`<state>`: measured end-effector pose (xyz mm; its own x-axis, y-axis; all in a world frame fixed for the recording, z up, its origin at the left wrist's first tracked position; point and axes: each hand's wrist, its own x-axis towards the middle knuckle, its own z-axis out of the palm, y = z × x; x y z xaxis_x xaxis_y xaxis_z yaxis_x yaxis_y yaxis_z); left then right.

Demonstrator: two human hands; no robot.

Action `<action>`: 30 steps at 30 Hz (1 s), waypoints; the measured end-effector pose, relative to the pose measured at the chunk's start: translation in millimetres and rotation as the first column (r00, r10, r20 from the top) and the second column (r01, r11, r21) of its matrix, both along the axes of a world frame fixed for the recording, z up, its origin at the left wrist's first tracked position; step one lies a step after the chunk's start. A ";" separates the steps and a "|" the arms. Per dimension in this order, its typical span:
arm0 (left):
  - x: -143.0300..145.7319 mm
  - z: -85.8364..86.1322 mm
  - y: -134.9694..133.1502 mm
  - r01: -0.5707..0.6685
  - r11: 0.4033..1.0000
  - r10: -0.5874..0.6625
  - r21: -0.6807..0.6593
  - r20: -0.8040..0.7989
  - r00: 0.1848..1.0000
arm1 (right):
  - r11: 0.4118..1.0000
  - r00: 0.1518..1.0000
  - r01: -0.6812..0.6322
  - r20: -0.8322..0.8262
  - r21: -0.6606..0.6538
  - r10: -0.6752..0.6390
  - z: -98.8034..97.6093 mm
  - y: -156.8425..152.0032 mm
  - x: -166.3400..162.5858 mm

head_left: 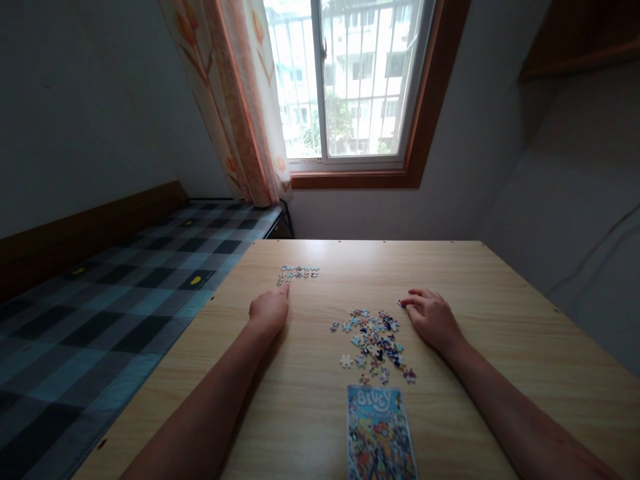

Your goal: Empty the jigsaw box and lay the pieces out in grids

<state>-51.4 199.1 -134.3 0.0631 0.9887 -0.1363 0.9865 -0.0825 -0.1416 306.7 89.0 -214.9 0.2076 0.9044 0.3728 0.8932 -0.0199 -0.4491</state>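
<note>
My left hand [270,311] rests at the left of the table, index finger stretched out and the other fingers curled. That fingertip touches the table at the short lowest row of small jigsaw puzzle pieces [299,275], set out in lines. My right hand [431,317] lies to the right of a loose pile of jigsaw pieces [375,343]. At its fingertips is a dark blue-purple puzzle piece [401,304], apart from the pile; the fingers partly cover it. Below the pile lies a colourful picture box [381,433] lettered "Bluey".
The pale wooden table [310,413] reaches toward a wall with a barred window [365,87]. On the left stands a bed with a checked cover [135,320], close to the table's edge. A flowered curtain [245,100] hangs beside the window.
</note>
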 end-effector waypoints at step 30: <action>98.2 -22.2 -18.4 0.573 0.805 -0.587 0.157 0.353 0.728 | 0.976 0.979 -0.175 -0.126 -0.130 0.159 13.4 3.1 -24.6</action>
